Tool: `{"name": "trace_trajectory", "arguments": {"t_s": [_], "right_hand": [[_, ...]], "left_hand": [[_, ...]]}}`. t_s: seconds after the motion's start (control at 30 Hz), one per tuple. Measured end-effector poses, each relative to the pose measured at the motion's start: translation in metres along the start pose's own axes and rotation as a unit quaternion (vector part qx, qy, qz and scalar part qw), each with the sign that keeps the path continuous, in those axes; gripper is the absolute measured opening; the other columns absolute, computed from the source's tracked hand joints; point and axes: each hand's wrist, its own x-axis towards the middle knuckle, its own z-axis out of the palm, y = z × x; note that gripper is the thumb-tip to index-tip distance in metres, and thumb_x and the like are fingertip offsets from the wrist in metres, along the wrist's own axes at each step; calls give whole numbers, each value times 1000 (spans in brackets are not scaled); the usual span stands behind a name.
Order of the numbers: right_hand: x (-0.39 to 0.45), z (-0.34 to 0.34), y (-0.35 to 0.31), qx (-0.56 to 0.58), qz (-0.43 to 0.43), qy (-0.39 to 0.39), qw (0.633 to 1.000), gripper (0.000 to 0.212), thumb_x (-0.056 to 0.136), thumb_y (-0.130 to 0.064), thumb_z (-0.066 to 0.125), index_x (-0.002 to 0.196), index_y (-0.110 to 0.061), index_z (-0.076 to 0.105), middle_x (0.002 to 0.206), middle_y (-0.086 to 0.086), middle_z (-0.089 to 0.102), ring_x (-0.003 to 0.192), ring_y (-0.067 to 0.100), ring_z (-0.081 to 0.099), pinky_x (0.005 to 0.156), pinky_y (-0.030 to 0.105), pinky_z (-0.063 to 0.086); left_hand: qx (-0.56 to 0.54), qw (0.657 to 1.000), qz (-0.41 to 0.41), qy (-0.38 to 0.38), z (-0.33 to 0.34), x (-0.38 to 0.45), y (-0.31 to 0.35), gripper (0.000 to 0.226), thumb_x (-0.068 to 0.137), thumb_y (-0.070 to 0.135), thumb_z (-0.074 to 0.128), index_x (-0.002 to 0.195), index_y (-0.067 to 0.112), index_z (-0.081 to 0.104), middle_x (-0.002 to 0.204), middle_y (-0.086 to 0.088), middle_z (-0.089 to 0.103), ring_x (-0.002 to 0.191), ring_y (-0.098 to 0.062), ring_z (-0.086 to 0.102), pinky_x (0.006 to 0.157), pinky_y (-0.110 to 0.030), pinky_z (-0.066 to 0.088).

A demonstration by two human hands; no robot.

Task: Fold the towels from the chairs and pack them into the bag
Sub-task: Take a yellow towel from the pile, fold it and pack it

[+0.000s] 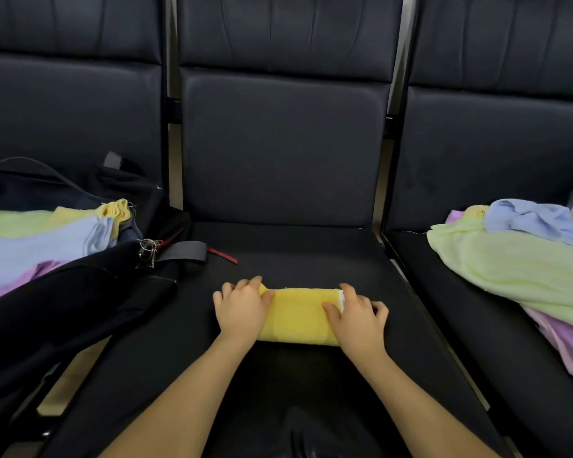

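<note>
Yellow towel (297, 315) folded on middle seat (311, 256); left hand (240, 309) and right hand (358, 317) press its ends, fingers (331, 307) relaxed, slightly apart. Bag (63, 292) at nine o'clock.

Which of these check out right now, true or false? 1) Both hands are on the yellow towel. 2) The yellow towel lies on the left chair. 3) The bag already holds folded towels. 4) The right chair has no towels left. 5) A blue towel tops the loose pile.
1) True: the left hand and right hand rest on the yellow towel.
2) False: it lies on the middle chair.
3) True: the bag holds folded towels.
4) False: a loose pile lies there.
5) True: a blue towel tops it.
</note>
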Motion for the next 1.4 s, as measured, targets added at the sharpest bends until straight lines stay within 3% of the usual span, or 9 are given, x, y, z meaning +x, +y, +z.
{"name": "trace_trajectory", "arguments": {"t_s": [0.27, 0.53, 0.7, 0.8, 0.93, 1.03, 1.17, 1.3, 1.4], "right_hand": [[-9, 0, -7, -18, -28, -21, 999, 55, 96, -50, 42, 143, -22, 31, 136, -6, 51, 129, 12, 42, 111, 35, 14], [-22, -3, -19, 23, -45, -59, 997, 46, 99, -38, 45, 140, -24, 32, 134, -2, 46, 123, 17, 46, 108, 36, 22], [-35, -14, -24, 70, -93, -60, 991, 38, 100, -32, 44, 137, -21, 38, 129, -1, 46, 117, 18, 48, 98, 32, 36], [-42, -25, -30, 122, -103, -54, 986, 39, 101, -28, 44, 138, -18, 39, 128, -1, 44, 115, 17, 49, 92, 30, 42], [-51, -39, -46, 173, -139, 2, 975, 37, 101, -24, 45, 137, -17, 41, 121, -3, 45, 105, 14, 50, 86, 31, 46], [-51, -55, -64, 208, -178, 57, 960, 35, 99, -23, 48, 134, -17, 46, 110, -8, 44, 96, 9, 48, 78, 25, 44], [-50, -79, -98, 251, -216, 109, 937, 32, 98, -19, 50, 130, -17, 50, 105, -7, 45, 91, 10, 49, 76, 31, 47], [-46, -91, -142, 285, -236, 122, 921, 33, 98, -20, 51, 130, -18, 51, 105, -7, 47, 90, 8, 49, 76, 28, 46], [-40, -94, -180, 289, -261, 128, 912, 32, 97, -21, 52, 129, -18, 52, 103, -8, 46, 88, 7, 48, 72, 29, 45]], "left_hand": [[118, 991, 64, 15, -5, -15, -3, 47, 103, 41, 23, 147, 23, 27, 121, -3, 63, 114, -23, 55, 93, -34, 38], [79, 992, 99, 2, -10, -27, -17, 48, 100, 50, 27, 144, 30, 31, 124, -1, 57, 110, -20, 57, 91, -32, 36], [88, 982, 139, 89, -15, -38, -24, 32, 83, 37, 70, 109, 19, 68, 82, -7, 65, 67, -24, 64, 65, -38, 47], [93, 964, 170, 182, -18, -42, -34, 27, 68, 26, 84, 90, 14, 74, 63, -9, 59, 46, -26, 57, 51, -36, 46], [79, 957, 148, 237, -43, -47, -44, 32, 88, 31, 45, 92, 14, 73, 63, -8, 55, 47, -26, 54, 54, -36, 45], [62, 946, 156, 278, -76, -48, -53, 17, 87, 24, 62, 96, 13, 71, 65, -9, 55, 50, -28, 54, 56, -37, 45], [82, 939, 132, 308, -123, -38, -66, 18, 89, 21, 54, 98, 15, 68, 71, -7, 56, 55, -28, 55, 59, -36, 43], [60, 966, 79, 237, -166, -38, -84, 28, 99, 20, 43, 126, 19, 50, 104, -8, 57, 94, -29, 55, 81, -39, 37], [78, 961, 54, 260, -186, -26, -111, 29, 98, 20, 45, 126, 19, 49, 107, -7, 56, 97, -28, 54, 78, -36, 34]]}}
